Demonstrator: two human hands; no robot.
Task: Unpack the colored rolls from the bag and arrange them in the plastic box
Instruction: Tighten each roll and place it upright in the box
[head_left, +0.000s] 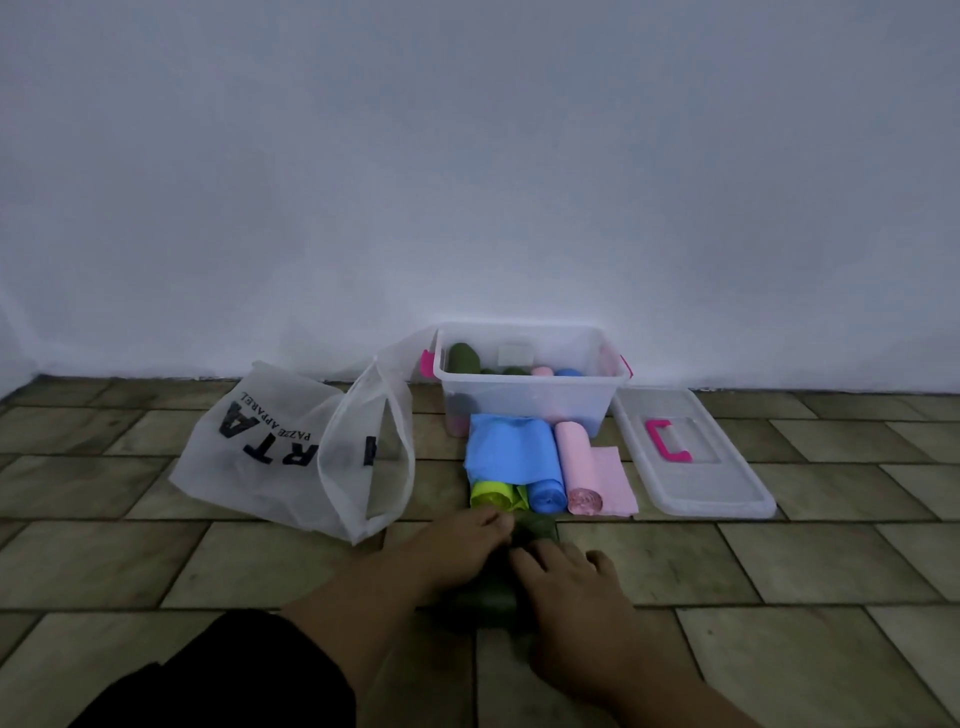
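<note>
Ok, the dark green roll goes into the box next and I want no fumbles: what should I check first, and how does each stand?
1. Plastic box open: ok; lid lies on the floor at its right.
2. Free room inside: cannot tell; its near wall hides the bottom.
3. Left hand and right hand on the dark green roll: ok.
4. Roll wound tight: cannot tell; hands cover it.
5. Straight path to box: not ok; lime roll, blue roll, pink roll lie between.
</note>
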